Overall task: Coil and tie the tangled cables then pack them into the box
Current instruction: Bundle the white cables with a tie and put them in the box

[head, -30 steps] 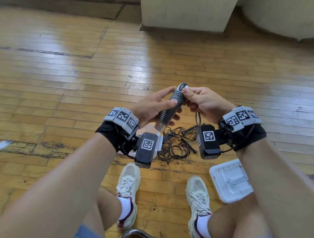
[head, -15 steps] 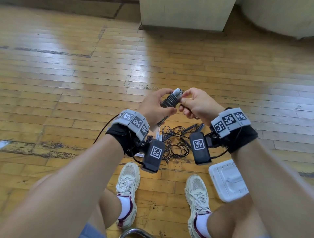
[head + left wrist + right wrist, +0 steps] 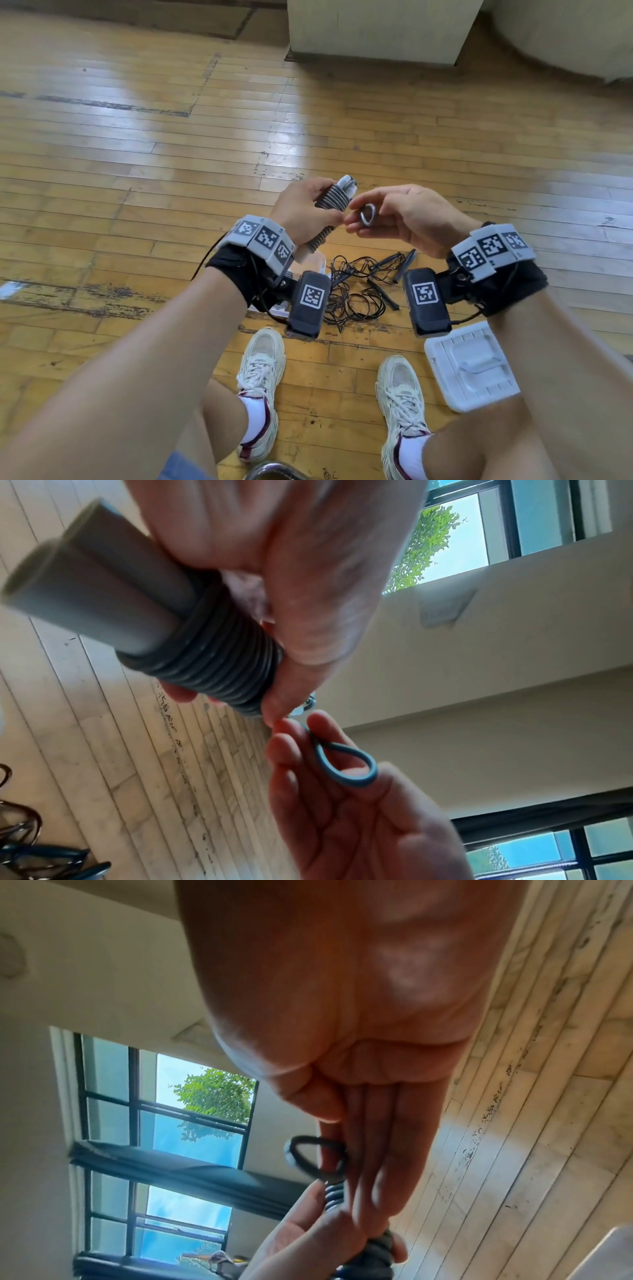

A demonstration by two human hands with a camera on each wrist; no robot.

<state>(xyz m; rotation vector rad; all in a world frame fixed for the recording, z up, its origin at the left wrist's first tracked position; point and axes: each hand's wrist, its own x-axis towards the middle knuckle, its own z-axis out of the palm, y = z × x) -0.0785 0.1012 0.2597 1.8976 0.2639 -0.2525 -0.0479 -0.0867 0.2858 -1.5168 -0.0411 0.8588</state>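
A grey cable wound into a tight coil (image 3: 337,197) around two pale grey stems (image 3: 103,588) stands tilted in my left hand (image 3: 330,205), whose fingers and thumb curl round it. The coil (image 3: 212,669) fills the left wrist view. Just to its right, my right hand (image 3: 356,217) pinches a small loop of the same cable (image 3: 368,215) between thumb and fingers. The loop (image 3: 346,764) lies across the right fingers; it also shows as a dark ring (image 3: 315,1158) in the right wrist view. A tangle of thin black cables (image 3: 356,291) lies on the floor below both hands.
A clear plastic box (image 3: 317,265) sits on the wooden floor, mostly hidden under my left wrist. A white box lid (image 3: 472,366) lies by my right shoe (image 3: 400,383). A pale cabinet base (image 3: 376,31) stands at the back. A metal rim (image 3: 274,471) shows at the bottom edge.
My right hand has left the coil's top end and drawn a small loop of cable out to the right. My left hand has wrapped further round the coil.
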